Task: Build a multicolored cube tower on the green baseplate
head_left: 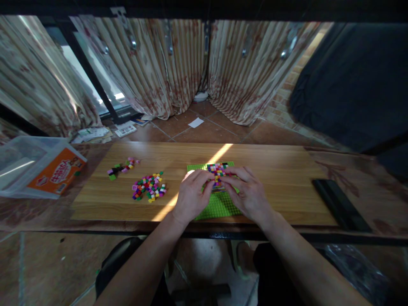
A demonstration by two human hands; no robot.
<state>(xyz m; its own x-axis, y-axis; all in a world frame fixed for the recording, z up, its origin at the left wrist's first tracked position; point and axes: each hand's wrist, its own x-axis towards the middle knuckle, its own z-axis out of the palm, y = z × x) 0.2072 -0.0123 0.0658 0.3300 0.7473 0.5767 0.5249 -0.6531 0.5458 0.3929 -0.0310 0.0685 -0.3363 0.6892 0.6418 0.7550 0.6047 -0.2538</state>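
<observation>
A light-green studded baseplate (219,206) lies on the wooden board in front of me. On it stands a low build of small multicoloured toy bricks (218,169), mixed pink, red, yellow, purple, white and black. My left hand (195,193) is closed at the build's left side, thumb and fingertips against the bricks. From the right, my right hand (247,190) grips the other side, with its fingers bent onto the bricks. Both hands cover parts of the build and baseplate. Whether a loose brick sits between the fingertips is too small to make out.
A pile of loose bricks (149,187) lies left of the baseplate, with a smaller scattered group (123,168) behind it. A clear plastic tub (41,170) with an orange label stands far left. A long black object (340,205) lies at the board's right edge.
</observation>
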